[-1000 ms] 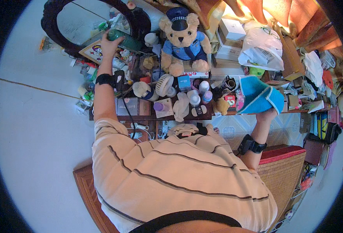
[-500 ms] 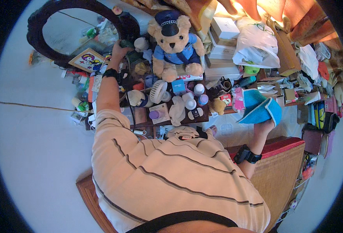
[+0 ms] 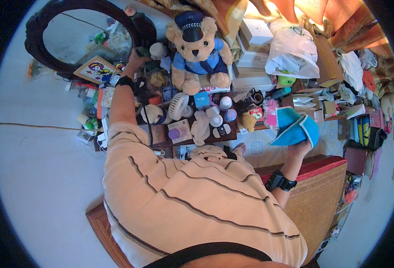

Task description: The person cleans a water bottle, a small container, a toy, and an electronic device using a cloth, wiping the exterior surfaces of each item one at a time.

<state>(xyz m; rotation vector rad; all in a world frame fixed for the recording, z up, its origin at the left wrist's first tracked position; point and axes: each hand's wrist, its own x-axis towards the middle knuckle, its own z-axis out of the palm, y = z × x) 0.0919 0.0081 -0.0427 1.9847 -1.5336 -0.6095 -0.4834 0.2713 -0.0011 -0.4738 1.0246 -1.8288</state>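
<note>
My right hand (image 3: 298, 149) is closed on a bright blue cloth (image 3: 295, 127) with a pale edge, folded over and held up past the table's right part. My left hand (image 3: 136, 61) reaches to the far left, by the lower right rim of a dark-framed oval mirror (image 3: 29, 38). Its finger and thumb stand around a dark shape that I cannot make out. Right beside this hand is a white round jar (image 3: 158, 51). A framed cartoon picture (image 3: 95, 70) leans below the mirror. A teddy bear (image 3: 196, 52) in a blue uniform and cap sits to the right of the jar.
On the table stand a white fan (image 3: 178, 106), a blue box (image 3: 202, 100), several white bottles, a crumpled tissue (image 3: 200, 128) and a small brown plush (image 3: 248, 121). White boxes (image 3: 256, 32) and a plastic bag (image 3: 293, 53) are stacked behind. A mat-covered seat (image 3: 315, 194) is at my right.
The whole view has shifted slightly left. My right hand and the blue cloth have moved a little left and down. My left hand stays by the mirror.
</note>
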